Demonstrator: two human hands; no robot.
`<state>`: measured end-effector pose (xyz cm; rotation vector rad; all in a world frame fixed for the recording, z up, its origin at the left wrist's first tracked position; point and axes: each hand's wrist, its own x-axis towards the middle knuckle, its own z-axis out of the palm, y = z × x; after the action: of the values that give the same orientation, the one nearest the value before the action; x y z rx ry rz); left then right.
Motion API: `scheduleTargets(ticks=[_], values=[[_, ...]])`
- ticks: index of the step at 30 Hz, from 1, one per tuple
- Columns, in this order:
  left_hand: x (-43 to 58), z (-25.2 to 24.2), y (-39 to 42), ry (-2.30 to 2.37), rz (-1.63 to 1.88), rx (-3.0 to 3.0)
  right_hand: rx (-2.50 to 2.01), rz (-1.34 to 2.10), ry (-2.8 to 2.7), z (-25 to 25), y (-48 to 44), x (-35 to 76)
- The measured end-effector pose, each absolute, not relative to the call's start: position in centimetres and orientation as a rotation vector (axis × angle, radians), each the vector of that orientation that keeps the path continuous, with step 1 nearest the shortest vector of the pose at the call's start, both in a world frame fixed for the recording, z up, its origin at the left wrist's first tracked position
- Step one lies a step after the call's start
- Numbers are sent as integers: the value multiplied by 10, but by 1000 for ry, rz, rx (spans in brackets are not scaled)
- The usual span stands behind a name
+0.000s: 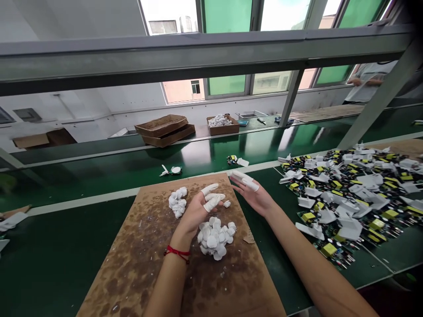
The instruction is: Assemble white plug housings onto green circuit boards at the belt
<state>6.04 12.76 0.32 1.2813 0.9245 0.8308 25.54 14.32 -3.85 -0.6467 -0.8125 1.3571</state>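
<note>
While the left hand (194, 213) hangs half-curled and empty just above a heap of crumpled white pieces (214, 237) on a stained cardboard sheet (132, 273), the right hand (253, 197) lies relaxed and open, grasping nothing, by the sheet's far edge, in the head view; white finger sheaths (211, 202) cover several fingers, a smaller white clump (177, 202) sits left of the left hand, and circuit boards (346, 207) with white plastic housings crowd the green conveyor belt (66, 246) to the right

A metal beam (198, 55) is hiding the co-worker's (366, 79) upper body. The right edge is cutting off the pile of circuit boards (350, 202), and distance is blurring the small items (261, 120) on the far belt.
</note>
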Motion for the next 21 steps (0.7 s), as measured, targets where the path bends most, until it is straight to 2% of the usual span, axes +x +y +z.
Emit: scheduleTargets(ticks=[2, 5, 15, 21], values=[[60, 3, 128, 939, 819, 1291, -729, 1373, -849, -40, 141, 253], [60, 3, 128, 960, 795, 1308, -955, 1222, -910, -44, 145, 252], [62, 5, 126, 976, 803, 1309, -1669, 269, -893, -49, 155, 315], [64, 0, 130, 973, 823, 1263, -2007, 238, -1002, -56, 148, 351]])
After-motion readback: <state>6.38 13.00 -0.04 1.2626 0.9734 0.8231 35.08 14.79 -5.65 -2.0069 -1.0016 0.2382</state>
